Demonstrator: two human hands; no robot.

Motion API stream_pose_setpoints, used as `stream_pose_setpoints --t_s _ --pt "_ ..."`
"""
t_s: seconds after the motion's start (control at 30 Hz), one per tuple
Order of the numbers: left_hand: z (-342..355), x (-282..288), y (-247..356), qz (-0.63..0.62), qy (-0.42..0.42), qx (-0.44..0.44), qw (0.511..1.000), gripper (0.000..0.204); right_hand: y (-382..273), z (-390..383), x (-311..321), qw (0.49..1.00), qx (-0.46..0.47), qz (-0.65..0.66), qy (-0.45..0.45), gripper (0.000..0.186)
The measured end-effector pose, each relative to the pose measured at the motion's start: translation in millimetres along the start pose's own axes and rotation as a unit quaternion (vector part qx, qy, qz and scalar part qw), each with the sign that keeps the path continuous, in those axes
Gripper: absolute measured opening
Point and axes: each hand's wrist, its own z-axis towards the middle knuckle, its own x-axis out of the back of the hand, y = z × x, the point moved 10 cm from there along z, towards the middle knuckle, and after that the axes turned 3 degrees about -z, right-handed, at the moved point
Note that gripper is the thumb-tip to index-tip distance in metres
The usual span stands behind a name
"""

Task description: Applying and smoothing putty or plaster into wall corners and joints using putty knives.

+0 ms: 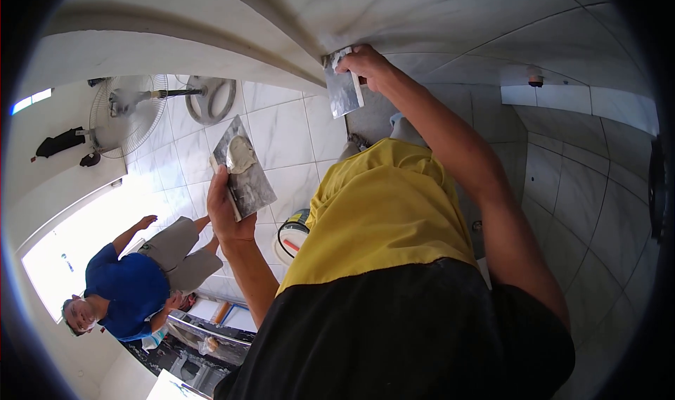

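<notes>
My left hand (pixel 232 210) is closed round the near edge of a flat metal plastering trowel (pixel 254 182). A lump of pale putty (pixel 241 154) lies on that blade. Up at the wall corner, my right hand (pixel 364 64) grips a second rectangular metal trowel (pixel 344 94). Its far end is against the corner where the plain wall edge meets the marbled tiles, with white putty smeared near my fingers. The two blades are apart from each other.
A round bucket (pixel 287 254) stands on the tiled floor beside my left side. A pedestal fan (pixel 130 112) with a round base (pixel 211 99) is at the far left. A person in a blue shirt (pixel 130 287) stands by the bright doorway. A capped pipe stub (pixel 535 79) projects at right.
</notes>
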Motion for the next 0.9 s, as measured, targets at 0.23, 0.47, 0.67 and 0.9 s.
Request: stream_pose_setpoints --t_s 0.23,0.47,0.67,0.9 --pt "1.5 1.0 -1.9 0.008 -0.012 0.002 1.0 0.034 -33.6 -35.9 -10.3 0.998 0.021 0.046 -0.027 0.018" --pt "1.7 -3.8 -1.3 0.004 -0.031 0.012 0.999 0.032 -68.6 -65.4 -14.3 0.999 0.04 0.01 -0.035 0.026" --pt "3.3 -3.4 -0.6 0.012 -0.041 0.016 0.999 0.033 -98.3 -89.9 -23.9 0.996 0.058 -0.021 -0.06 0.026" --pt "4.8 -6.2 -1.1 0.007 -0.047 0.015 0.999 0.033 -125.1 -104.3 -30.7 0.992 0.094 -0.035 -0.081 0.021"
